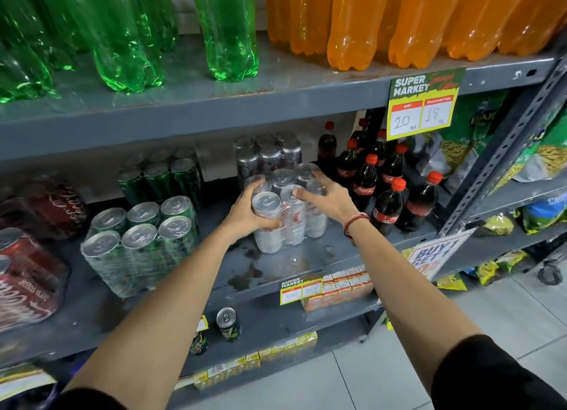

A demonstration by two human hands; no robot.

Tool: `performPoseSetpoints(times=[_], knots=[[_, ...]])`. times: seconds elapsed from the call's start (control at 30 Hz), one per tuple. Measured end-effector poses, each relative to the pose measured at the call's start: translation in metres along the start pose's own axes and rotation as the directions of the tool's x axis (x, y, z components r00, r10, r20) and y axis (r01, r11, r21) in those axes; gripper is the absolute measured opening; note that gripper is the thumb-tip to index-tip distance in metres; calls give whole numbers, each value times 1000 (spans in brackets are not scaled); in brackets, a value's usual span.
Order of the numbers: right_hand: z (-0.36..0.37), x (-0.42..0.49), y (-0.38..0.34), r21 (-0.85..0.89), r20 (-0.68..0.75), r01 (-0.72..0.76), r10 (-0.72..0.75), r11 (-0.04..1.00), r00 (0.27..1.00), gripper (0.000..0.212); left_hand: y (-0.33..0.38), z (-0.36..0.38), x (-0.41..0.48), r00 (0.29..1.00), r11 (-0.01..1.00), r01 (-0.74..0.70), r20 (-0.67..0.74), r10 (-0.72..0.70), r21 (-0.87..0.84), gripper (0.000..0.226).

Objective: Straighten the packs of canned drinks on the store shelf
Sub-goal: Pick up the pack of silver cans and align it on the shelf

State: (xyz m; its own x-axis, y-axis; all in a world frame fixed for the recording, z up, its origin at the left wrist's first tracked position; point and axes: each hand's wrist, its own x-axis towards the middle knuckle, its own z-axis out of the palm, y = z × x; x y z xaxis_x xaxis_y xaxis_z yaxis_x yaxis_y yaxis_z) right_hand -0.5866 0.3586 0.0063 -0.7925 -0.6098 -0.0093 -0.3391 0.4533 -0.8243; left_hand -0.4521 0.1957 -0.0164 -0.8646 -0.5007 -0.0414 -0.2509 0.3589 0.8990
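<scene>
A shrink-wrapped pack of silver-white cans (pixel 291 222) stands on the grey middle shelf (pixel 306 265), turned at an angle to the shelf edge. My left hand (pixel 248 216) grips its front left corner. My right hand (pixel 328 198) lies over the can tops on its right side. A pack of green cans (pixel 141 241) sits to the left near the front, also skewed. Another green pack (pixel 162 179) and a dark pack (pixel 267 155) stand further back. Red cola packs (pixel 27 274) fill the far left.
Small cola bottles (pixel 386 188) crowd right of the silver pack. Green bottles (pixel 122 35) and orange bottles (pixel 399 23) stand on the shelf above. A price sign (pixel 422 103) hangs there. A loose can (pixel 227 323) and small cartons (pixel 337 287) sit below. A steel upright (pixel 506 152) is at right.
</scene>
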Motion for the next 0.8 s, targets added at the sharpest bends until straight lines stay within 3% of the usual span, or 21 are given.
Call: performPoseSetpoints(times=[0.43,0.8], knots=[[0,-53,12,-124,-106,-9,-4,992,994,83,1,7,-37,996,998,-66,55,65,12,101],[4,-70,16,-111,-127,14,-28,994,991,81,0,8,-54,996,998,-59,65,57,25,100]])
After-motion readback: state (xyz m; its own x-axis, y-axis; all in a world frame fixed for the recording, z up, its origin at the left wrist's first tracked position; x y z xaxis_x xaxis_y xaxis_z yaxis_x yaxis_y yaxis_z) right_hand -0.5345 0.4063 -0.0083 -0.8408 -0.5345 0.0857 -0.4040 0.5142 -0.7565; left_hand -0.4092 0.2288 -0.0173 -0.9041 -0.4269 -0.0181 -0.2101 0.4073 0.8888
